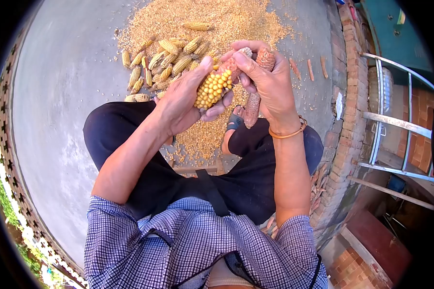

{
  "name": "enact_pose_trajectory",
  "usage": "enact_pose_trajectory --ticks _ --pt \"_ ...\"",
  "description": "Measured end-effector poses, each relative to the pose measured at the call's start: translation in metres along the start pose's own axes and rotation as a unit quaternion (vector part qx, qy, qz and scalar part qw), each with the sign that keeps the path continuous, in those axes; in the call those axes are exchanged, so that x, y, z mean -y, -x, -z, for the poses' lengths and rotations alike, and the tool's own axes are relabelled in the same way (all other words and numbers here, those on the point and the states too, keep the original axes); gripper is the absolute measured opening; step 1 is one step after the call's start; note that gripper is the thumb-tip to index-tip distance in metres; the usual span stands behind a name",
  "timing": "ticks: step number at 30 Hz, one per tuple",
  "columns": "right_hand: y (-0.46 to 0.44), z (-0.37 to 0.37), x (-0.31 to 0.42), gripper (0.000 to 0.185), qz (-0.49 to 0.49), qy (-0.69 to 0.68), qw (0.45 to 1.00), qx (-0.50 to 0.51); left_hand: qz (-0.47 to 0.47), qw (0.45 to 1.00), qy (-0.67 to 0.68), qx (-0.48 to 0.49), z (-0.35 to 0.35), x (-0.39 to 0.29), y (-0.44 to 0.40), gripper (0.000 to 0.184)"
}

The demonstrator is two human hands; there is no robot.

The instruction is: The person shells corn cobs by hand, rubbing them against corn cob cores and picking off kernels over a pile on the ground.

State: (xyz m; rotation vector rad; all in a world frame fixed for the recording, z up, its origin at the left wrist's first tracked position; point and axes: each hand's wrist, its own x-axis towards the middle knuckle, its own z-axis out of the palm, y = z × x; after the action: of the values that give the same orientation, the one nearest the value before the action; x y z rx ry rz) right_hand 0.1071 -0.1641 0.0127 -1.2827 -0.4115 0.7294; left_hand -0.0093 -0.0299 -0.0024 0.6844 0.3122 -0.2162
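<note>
My left hand [185, 101] is wrapped round a corn cob [213, 89] that has yellow kernels on its lower part and a bare reddish upper end. Close against that upper end, my right hand [270, 84] has its fingers bent round a stripped reddish cob [265, 59]. Another bare cob [251, 110] hangs down beneath the right palm. Behind the hands lies a pile of unshelled corn cobs [169, 58], beside a wide spread of loose kernels [217, 14] on the grey floor [62, 86].
Several stripped cobs [310, 70] lie on the floor to the right. A low brick edge [349, 111] runs along the right side, with a metal ladder-like frame [398, 120] beyond it. My bent legs [115, 130] flank the kernels below my hands.
</note>
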Motion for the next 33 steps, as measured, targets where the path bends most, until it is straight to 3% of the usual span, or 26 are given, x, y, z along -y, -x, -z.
enact_pose_trajectory --ticks 7,25,33 --pt "-0.001 -0.001 -0.002 0.019 -0.002 -0.027 0.999 0.018 -0.159 0.964 -0.208 -0.046 -0.009 0.005 0.001 0.045" --pt "0.005 -0.009 -0.005 0.015 0.053 0.060 0.997 -0.019 -0.050 0.996 -0.053 -0.060 0.001 0.003 0.001 0.036" --pt "0.005 -0.006 0.000 0.015 0.059 0.099 0.993 -0.002 -0.058 0.996 -0.048 -0.052 -0.009 0.001 0.003 0.039"
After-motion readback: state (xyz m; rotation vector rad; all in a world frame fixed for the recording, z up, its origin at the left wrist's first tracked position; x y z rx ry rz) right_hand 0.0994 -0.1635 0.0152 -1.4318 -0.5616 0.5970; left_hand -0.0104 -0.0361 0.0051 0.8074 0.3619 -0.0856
